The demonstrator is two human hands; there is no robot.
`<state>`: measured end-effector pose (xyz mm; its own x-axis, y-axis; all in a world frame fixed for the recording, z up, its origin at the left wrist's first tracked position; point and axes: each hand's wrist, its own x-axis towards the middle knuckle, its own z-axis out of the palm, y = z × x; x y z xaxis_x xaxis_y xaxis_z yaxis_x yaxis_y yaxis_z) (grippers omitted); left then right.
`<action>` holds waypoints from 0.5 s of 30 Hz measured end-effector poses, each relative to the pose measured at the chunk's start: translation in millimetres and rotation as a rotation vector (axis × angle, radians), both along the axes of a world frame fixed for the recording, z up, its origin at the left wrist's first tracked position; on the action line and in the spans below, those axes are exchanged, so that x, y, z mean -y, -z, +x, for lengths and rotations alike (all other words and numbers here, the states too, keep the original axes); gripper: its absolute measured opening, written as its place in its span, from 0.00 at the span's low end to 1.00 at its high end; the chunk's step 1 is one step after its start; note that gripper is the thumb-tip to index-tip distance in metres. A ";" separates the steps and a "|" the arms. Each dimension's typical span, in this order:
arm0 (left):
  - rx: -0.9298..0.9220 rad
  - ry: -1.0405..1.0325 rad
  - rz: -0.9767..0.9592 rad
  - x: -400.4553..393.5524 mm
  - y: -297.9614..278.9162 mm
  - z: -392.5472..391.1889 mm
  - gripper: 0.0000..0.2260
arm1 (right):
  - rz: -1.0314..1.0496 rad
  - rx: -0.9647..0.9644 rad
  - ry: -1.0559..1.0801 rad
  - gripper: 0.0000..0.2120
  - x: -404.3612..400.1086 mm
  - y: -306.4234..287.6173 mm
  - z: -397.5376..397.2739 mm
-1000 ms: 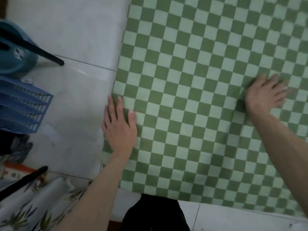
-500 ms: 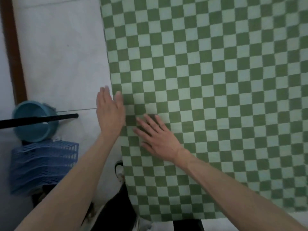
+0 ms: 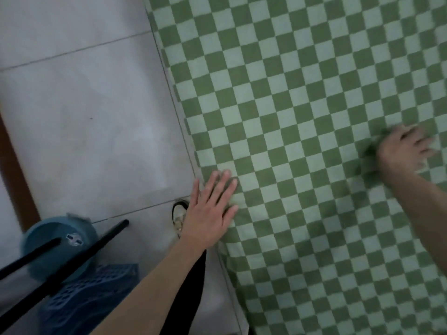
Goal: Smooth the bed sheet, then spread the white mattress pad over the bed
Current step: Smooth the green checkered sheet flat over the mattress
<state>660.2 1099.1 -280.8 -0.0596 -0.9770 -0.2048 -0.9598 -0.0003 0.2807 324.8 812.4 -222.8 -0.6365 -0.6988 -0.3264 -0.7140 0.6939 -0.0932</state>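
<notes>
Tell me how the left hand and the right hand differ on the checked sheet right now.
The left hand is sharp, while the right hand is blurred. The left hand lies flat at the sheet's edge, beside the floor; the right hand sits further in on the sheet. The left hand's fingers are straight and together; the right hand's look spread. Both hands hold nothing.

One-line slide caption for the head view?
Left hand lies flat at the edge of the green checked bed sheet; blurred right hand sweeps across it.
</notes>
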 end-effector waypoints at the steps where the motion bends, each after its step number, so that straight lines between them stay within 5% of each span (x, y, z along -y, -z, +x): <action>1: -0.006 0.009 0.040 -9.7 -1.3 15.4 0.28 | -0.014 -0.018 -0.025 0.33 7.7 3.2 43.2; 6: -0.042 -0.184 0.275 -0.9 -18.1 104.9 0.28 | -0.094 0.015 -0.699 0.36 -14.7 24.1 264.0; 9: -0.126 -0.399 0.289 57.1 -31.6 155.1 0.29 | -0.097 0.027 -1.116 0.35 -52.6 34.0 323.8; 15: -0.121 -0.209 0.042 241.4 -41.4 175.6 0.27 | -0.070 0.054 -1.194 0.32 -60.4 29.0 318.0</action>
